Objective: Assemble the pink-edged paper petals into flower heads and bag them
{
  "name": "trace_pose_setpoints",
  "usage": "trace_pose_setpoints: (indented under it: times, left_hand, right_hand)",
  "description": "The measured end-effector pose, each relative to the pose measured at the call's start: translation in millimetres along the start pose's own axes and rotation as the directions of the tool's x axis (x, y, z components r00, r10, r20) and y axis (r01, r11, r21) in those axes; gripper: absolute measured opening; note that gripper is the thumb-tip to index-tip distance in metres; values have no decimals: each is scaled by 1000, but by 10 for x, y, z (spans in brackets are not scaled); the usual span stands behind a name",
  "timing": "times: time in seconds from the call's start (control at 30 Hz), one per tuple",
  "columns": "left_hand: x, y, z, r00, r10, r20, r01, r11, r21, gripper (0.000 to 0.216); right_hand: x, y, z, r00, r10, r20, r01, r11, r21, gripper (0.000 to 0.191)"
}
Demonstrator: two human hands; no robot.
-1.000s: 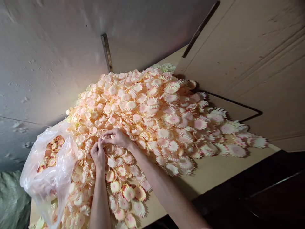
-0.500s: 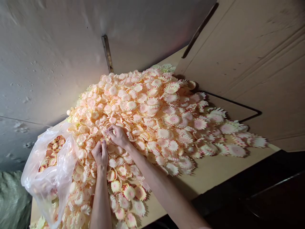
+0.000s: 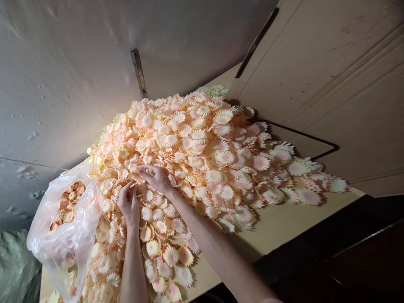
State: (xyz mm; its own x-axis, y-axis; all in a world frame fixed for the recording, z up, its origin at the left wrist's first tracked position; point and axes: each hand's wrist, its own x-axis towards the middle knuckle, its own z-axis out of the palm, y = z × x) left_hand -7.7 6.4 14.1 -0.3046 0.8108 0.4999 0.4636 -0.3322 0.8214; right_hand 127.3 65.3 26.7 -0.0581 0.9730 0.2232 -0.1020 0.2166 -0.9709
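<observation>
A large heap of cream and pink frilled discs with notched rims, like artificial flower petals (image 3: 214, 176), covers the table. Both of my hands are over the left-middle part of it. My left hand (image 3: 128, 203) is curled, thumb and fingertips close together; a small pale edge shows at the tips, too small to name. Just to its right and slightly farther off, my right hand (image 3: 155, 178) has its fingers stretched out to the left, with nothing plain to see in them. The discs right under the fingers are partly hidden.
A translucent plastic bag (image 3: 83, 223) holding small red-and-yellow stacked pieces (image 3: 72, 195) stands left of my hands. A cardboard panel (image 3: 315, 84) with dark-edged slots rises at the right. Behind is a grey sheeted wall (image 3: 69, 54). The tan tabletop (image 3: 277, 223) shows along the near right.
My hands were closed in pinches; the fingers of the right hand have straightened and the left hand has loosened somewhat. The whole view has shifted slightly.
</observation>
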Motion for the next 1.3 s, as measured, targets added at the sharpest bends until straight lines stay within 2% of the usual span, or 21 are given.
trace_pose_setpoints:
  times: [0.13, 0.27, 0.47, 0.63, 0.8, 1.13, 1.3]
  left_hand:
    - [-27, -60, 16, 997, -79, 1, 79, 995, -58, 27]
    - [-29, -89, 18, 994, -107, -8, 107, 994, -30, 27]
    - [-10, -98, 5, 986, -151, -75, 156, 985, 71, 27]
    - [-3, -37, -11, 980, -172, -100, 180, 981, 72, 28]
    - [4, -19, -22, 973, -209, -94, 212, 977, 21, 38]
    - [16, -32, -23, 971, -224, -83, 223, 975, -20, 45]
    - [22, 3, -19, 971, -220, -92, 221, 975, 2, 43]
  right_hand:
    - [3, 5, -24, 995, 74, 68, -84, 984, 158, 48]
    - [-9, -44, -64, 989, 56, 140, -95, 952, 292, 41]
    - [-25, -126, -83, 967, -33, 253, -23, 977, 213, 33]
    - [-40, -97, -56, 934, -39, 355, -15, 989, 148, 33]
    - [-58, -107, -40, 926, -24, 376, -5, 997, 78, 37]
    - [-45, 40, 3, 930, -184, 318, 176, 983, 52, 21]
    - [-33, 86, 15, 926, -223, 303, 218, 975, 50, 17]
